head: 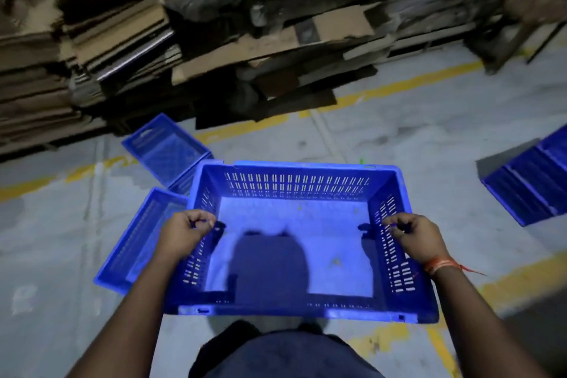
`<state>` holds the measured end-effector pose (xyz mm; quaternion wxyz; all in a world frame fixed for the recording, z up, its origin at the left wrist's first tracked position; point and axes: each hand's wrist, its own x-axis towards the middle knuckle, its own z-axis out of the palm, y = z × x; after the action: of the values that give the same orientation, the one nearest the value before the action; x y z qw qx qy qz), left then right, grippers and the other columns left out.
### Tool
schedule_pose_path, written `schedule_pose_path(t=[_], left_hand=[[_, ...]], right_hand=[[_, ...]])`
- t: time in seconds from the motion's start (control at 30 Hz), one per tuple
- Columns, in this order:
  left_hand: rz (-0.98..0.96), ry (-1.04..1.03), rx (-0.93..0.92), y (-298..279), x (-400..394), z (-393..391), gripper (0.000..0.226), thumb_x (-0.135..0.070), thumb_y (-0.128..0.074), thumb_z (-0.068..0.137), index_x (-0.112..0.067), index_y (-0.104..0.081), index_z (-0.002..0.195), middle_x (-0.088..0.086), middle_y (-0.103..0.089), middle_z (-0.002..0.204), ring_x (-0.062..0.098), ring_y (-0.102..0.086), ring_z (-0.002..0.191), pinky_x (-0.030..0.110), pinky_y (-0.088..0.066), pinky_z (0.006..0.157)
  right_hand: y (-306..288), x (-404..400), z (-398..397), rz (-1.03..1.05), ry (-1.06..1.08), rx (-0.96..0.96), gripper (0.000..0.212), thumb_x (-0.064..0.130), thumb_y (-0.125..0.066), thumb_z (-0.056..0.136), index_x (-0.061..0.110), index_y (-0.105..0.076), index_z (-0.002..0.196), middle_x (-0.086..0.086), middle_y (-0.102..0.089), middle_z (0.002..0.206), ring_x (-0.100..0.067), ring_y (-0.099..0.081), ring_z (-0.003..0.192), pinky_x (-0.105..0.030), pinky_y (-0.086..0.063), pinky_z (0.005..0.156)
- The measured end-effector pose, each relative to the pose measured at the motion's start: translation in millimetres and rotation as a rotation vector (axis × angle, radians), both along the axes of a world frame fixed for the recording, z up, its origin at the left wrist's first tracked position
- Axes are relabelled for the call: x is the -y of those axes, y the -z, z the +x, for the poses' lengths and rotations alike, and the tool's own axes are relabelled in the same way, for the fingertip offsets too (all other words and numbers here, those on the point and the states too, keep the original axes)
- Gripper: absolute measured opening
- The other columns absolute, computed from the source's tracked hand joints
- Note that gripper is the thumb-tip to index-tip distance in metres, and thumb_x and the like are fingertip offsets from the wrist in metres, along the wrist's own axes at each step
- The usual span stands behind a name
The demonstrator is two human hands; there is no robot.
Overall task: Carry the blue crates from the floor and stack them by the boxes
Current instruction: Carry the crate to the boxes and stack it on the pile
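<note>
Head view: carried blue crate sits centre frame, held level above the floor, open side up, nothing inside. Left hand has its grip curled round the left side rim; right hand does the same on the right rim, an orange thread band at that wrist. Grips sit opposite each other near mid-length, so the load looks balanced.

Two more blue crates lie on the floor: far one at 11 o'clock from the carried one, near one just beside it at 9 o'clock. Blue stack at 3 o'clock, partly out of frame. Flattened cardboard boxes piled at 12 o'clock behind a yellow floor line.

Judgement: carry phase. Keep both rims level, step round the floor crates at left, square the corners before lowering onto a crate by the boxes, and get fingers clear of the rim last.
</note>
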<state>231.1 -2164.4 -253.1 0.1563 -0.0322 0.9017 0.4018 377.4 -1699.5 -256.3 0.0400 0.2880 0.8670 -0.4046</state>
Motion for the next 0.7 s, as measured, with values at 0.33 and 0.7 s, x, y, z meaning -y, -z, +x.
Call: schedule_pose_path(t=[0.33,0.7], left_hand=[[-0.046,0.255,-0.013,-10,-184,-138,0.008,-0.019,-0.078,0.083,-0.026,-0.077,0.079,-0.006,-0.077,0.077,0.011,-0.069,0.071,0.025,-0.047,0.067],[0.061,0.515,0.018,-42,-398,-291,0.008,-0.017,-0.077,0.083,-0.021,-0.075,0.077,-0.010,-0.063,0.047,-0.004,-0.044,0.032,0.018,-0.037,0.046]], right_hand=[[-11,-125,-26,0.049,0.259,0.034,0.019,0.006,-0.070,0.083,0.022,-0.076,0.092,-0.006,-0.072,0.086,-0.024,-0.066,0.079,-0.029,-0.046,0.072],[-44,-260,-81,0.136,0.521,0.072,0.019,0.015,-0.075,0.080,0.033,-0.074,0.084,0.004,-0.073,0.077,-0.014,-0.065,0.073,-0.027,-0.046,0.070]])
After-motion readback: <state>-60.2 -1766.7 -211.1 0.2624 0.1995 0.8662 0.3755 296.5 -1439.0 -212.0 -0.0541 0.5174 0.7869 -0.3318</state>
